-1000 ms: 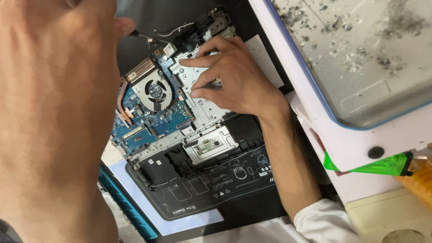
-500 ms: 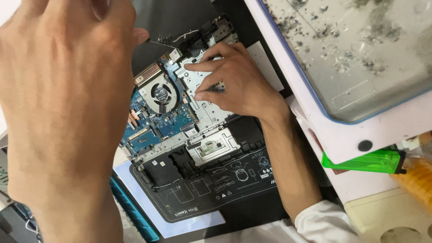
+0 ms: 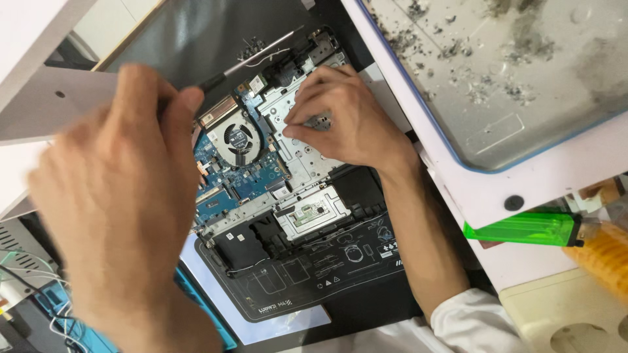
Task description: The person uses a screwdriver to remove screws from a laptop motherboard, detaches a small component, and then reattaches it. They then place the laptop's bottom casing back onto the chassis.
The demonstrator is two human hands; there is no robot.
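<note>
- opened laptop [image 3: 288, 196] lies bottom-up, back cover off, internals exposed: blue motherboard [image 3: 239, 180], round cooling fan [image 3: 237, 138] with copper heat pipe beside it, silver metal bracket plate [image 3: 297, 140] right of the fan, black battery [image 3: 314, 268] along the near edge.
- right hand [image 3: 350, 121] rests on the metal bracket plate, fingers curled, thumb and forefinger pinched together on something very small at the plate; cannot tell what it is.
- left hand [image 3: 121, 196] is raised close to the camera, blurred, covering the laptop's left side. fingers loosely curled; thumb and fingertips appear to grip the black handle of a thin screwdriver [image 3: 252, 59], though the grip itself is blurred.
- screwdriver shaft slants up and right across the dark lid [image 3: 196, 46], tip near the hinge corner at the top of the chassis.
- containers: shallow grey tray with blue rim [image 3: 523, 85] sits upper right, well apart from the hands. holds only scattered dark dust and crumbs, thicker toward the top.
- tray rests on a white board [image 3: 497, 196] with a black screw head near its edge.
- translucent green lighter [image 3: 523, 229] lies just below the board's edge, beside a yellow object [image 3: 605, 252] at the right border.
- white socket strip [image 3: 569, 320] at bottom right.
- tangled wires [image 3: 33, 287] at bottom left, by a white vented box.
</note>
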